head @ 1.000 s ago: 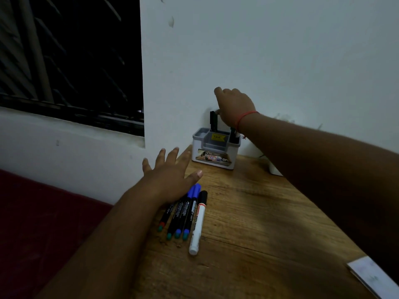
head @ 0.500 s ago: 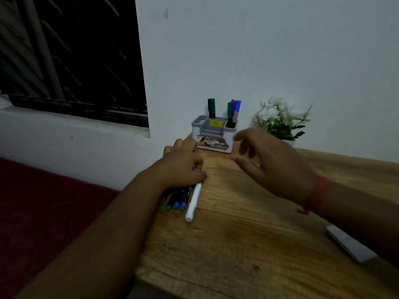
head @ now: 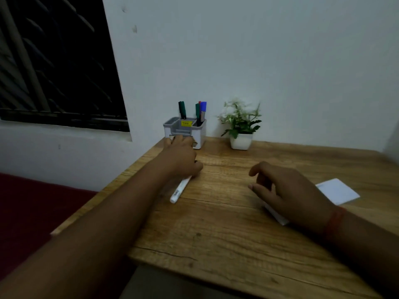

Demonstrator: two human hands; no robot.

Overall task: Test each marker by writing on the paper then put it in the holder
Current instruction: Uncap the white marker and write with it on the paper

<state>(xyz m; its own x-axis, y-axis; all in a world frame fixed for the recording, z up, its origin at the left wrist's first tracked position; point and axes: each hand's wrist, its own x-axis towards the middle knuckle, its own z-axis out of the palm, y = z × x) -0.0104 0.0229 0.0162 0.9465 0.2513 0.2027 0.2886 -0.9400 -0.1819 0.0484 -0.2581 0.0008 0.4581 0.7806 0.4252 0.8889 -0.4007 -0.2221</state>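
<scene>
A grey and white holder (head: 200,134) stands at the back of the wooden table (head: 216,238), against the wall, with green, red and blue markers upright in it. My left hand (head: 183,158) lies just in front of it, fingers curled over the upper end of a white marker (head: 180,190) that rests on the table. The other loose markers are hidden under my left arm. My right hand (head: 287,190) hovers with fingers spread and nothing in it, over the left edge of a white paper (head: 339,190).
A small white pot with a green plant (head: 240,126) stands right of the holder. A dark window (head: 54,61) fills the upper left. The table's left edge drops to a dark red surface (head: 32,212).
My right hand has come back from the holder to above the paper. My left hand, flat on the markers before, has curled over the white marker. The view has tilted back.
</scene>
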